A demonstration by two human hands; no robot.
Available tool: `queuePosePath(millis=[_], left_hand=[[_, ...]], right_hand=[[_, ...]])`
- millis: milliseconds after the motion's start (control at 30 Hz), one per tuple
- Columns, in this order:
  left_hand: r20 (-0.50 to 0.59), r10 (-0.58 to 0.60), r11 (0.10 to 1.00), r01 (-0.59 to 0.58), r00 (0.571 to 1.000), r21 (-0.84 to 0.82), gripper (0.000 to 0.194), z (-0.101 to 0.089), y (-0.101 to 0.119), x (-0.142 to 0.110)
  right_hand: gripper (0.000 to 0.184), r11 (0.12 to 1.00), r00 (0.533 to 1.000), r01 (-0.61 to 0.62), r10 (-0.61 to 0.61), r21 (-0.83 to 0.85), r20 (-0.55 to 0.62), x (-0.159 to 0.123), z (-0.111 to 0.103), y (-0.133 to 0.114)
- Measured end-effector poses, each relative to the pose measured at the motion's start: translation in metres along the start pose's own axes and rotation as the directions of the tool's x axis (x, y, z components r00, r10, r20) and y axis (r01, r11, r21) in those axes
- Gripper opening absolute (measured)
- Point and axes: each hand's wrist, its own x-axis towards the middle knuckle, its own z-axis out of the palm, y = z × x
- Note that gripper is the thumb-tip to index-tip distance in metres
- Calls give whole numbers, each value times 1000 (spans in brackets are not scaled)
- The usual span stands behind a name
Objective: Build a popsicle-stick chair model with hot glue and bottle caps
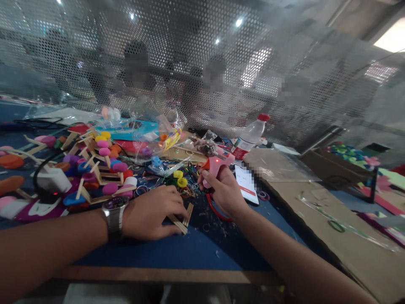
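Observation:
My right hand (226, 192) is wrapped round the grip of a pink hot glue gun (219, 166) with an orange part and a small red light glowing on its side. Lower and to the left, my left hand (152, 213) rests on the blue table, with a metal watch (115, 211) on its wrist. Its fingers and thumb close on a few thin wooden sticks (179, 223), which meet at an angle under the fingertips. The hand partly hides these sticks. Yellow bottle caps (182, 182) lie just beyond the left fingers.
Stick structures with colourful caps (106, 175) crowd the left side, near a white plug (52, 181) on a purple power strip (47, 209). A red-capped bottle (249, 137) and a phone (247, 185) stand beyond my right hand. Cardboard (316, 207) covers the right; a perforated screen (190, 50) rises behind.

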Motion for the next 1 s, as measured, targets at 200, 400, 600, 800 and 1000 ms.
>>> queuePosePath(millis=[200,400,600,800,1000], left_hand=[[7,-26,999,27,1000,-34,17,2,-1,-2],[11,-48,992,49,999,-114,22,1,0,-2],[38,-62,994,65,997,-87,19,2,1,-2],[-20,1,998,-3,1000,-70,4,2,0,-1],[-100,-27,989,11,995,-150,4,0,3,-1]], right_hand=[[25,998,1000,-13,13,-64,4,2,-2,1],[27,995,1000,-8,8,-96,-3,1,-2,0],[28,995,1000,-23,22,-93,-2,1,-2,0],[29,995,1000,-27,26,-95,-11,0,0,-2],[27,996,1000,-17,16,-89,-15,1,0,-1]])
